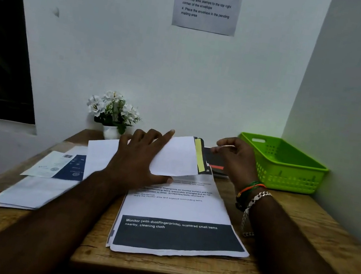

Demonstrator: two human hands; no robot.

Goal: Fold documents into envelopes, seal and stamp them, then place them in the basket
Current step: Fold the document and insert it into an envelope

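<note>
Two hands (145, 155) (234, 160); one envelope (177, 155); one basket (289, 167); one plant (113, 111)

White envelope (176, 155) tilted, flap open, above printed documents (176, 212).

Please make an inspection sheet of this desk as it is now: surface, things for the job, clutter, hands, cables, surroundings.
Surface: wooden desk, mostly covered with paper.
Job's things: white envelope, flap open, yellow strip showing; printed documents stacked beneath; green basket at far right, contents not visible.
Clutter: loose sheets at left; flower pot at the back.
Hands: left hand grips the envelope; right hand beside the flap, fingers curled, not touching it.
Cables: nothing seen.
Surroundings: white walls; instruction sheet posted above.
</note>
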